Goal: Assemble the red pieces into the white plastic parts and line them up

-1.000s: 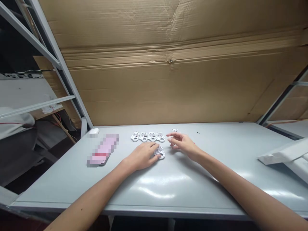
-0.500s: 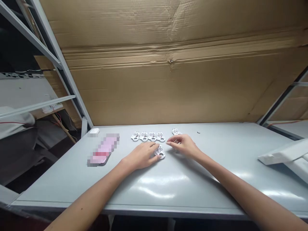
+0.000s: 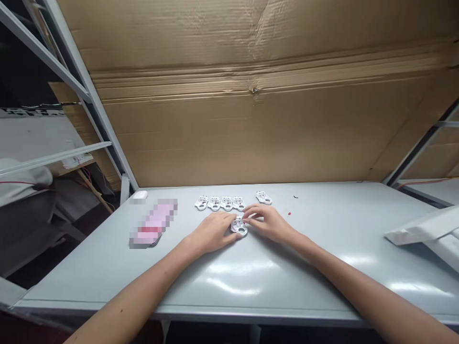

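Your left hand (image 3: 213, 231): fingers against the white perforated plastic piece (image 3: 239, 225); you can't tell if it's gripping.
Your right hand (image 3: 268, 222): fingertips at the piece's right side; grip also unclear.
Piece: between your hands on the grey table (image 3: 322, 239), nearer the far edge.
Beyond: four matching white pieces (image 3: 220, 203) in a row, one more white piece (image 3: 264, 198) to their right.

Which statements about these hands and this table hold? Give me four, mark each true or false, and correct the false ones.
1. The left hand and right hand both touch the white plastic part between them. True.
2. Four matching white parts stand in a row beyond the hands. True.
3. A white computer mouse lies under the right hand. False: it sits far to the left, near the table's back edge.
4. The table is bare wood. False: its top is smooth, glossy grey.
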`<state>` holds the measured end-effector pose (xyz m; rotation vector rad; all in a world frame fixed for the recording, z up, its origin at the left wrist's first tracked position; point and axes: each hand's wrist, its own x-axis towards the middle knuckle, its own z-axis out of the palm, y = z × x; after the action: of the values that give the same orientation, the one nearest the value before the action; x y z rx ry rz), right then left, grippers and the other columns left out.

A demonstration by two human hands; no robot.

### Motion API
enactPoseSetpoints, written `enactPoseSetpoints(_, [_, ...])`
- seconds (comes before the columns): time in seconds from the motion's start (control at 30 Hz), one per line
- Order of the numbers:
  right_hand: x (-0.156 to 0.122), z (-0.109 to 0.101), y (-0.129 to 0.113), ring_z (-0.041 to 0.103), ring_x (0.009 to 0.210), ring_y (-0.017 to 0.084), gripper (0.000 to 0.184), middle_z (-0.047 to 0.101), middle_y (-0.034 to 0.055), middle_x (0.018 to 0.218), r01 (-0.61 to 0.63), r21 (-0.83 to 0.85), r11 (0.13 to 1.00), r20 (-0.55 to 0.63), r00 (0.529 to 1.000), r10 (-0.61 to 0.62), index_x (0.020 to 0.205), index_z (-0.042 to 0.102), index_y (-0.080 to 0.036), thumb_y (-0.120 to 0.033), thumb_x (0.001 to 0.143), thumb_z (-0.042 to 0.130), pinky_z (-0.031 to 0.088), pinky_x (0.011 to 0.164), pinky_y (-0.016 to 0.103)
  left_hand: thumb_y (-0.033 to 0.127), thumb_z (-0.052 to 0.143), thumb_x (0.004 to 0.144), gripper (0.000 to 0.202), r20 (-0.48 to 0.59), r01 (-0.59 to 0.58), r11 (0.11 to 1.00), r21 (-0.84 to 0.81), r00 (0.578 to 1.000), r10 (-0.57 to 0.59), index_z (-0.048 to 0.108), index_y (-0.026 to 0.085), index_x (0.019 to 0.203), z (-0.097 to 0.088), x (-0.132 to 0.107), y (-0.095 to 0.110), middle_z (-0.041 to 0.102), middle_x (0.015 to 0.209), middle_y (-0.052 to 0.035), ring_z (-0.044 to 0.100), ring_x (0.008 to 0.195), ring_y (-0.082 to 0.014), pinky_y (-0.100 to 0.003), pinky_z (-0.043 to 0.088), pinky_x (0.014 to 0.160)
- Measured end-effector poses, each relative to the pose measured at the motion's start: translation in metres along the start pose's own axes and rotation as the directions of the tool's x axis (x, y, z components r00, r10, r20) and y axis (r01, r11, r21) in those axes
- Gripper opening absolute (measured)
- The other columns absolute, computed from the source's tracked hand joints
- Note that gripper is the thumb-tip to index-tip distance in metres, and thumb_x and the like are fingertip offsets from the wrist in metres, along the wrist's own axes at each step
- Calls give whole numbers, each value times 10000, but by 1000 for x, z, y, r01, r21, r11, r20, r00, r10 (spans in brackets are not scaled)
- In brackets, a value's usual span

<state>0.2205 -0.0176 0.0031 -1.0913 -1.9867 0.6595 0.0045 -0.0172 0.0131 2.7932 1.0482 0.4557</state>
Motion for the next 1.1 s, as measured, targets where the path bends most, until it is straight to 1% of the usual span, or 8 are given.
enactPoseSetpoints(0.13, [-2,10,4,617,1107,268,145,667,95,1150,51,-44,998,-41,998,-53,831,752,-239,-294,849,620,463,959,423,442,591,934,297,-21,2,1000,5,1000,-2,599,210,1119,2,0,1,679,1095,-71,620,1007,-264,-373,478,862])
enactPoseSetpoints(0.33, [-3,15,9,594,1151,268,138,633,87,1208,50,-62,997,-31,998,-52,846,759,-257,-272,859,623,456,984,433,451,595,929,308,-18,21,1000,8,1000,-21,608,218,1130,1,1,2,677,1111,-75,616,1028,-268,-372,483,865])
enactPoseSetpoints(0.53, [-3,6,1,612,1117,287,159,658,89,1182,71,-182,981,60,996,-61,854,777,-270,-253,859,619,465,963,451,459,599,925,310,-22,22,999,36,1000,-21,606,213,1113,0,0,1,684,1083,-71,626,995,-265,-373,487,846])
enactPoseSetpoints(0.63, [-4,0,-3,609,1133,290,219,663,81,1207,101,-193,976,141,987,-74,933,781,-283,-238,888,572,448,981,455,473,595,927,304,-17,22,998,57,1000,-21,619,201,1062,0,0,-1,690,1059,-73,630,976,-265,-369,487,837])
enactPoseSetpoints(0.73, [-5,-7,-6,584,1178,296,235,642,81,1266,132,-199,971,189,977,-94,931,781,-277,-230,896,553,435,996,456,469,586,935,298,-6,13,998,63,1000,-12,625,202,1063,-1,0,-3,694,1055,-69,632,992,-269,-370,481,854])
enactPoseSetpoints(0.83, [-5,-10,-9,604,1132,277,247,657,91,1235,187,-190,964,209,967,-147,1048,749,-273,-244,897,557,458,961,431,459,592,934,302,15,3,998,69,1000,-4,626,199,1084,-4,0,-4,690,1075,-78,632,999,-275,-374,480,851])
enactPoseSetpoints(0.93, [-6,-7,-10,623,1046,256,328,681,90,1149,246,-155,957,242,948,-204,1198,673,-263,-275,880,592,480,912,396,426,593,935,268,45,-12,998,60,999,9,628,201,1075,-9,-1,-4,684,1067,-77,639,968,-266,-363,484,821])
enactPoseSetpoints(1.1, [-6,-4,-11,613,922,229,298,649,86,1071,224,-237,945,252,954,-163,1142,652,-238,-317,855,627,486,812,350,352,543,957,170,115,-17,998,60,993,10,610,202,1006,-17,-4,-6,670,1035,-71,635,936,-243,-336,486,789])
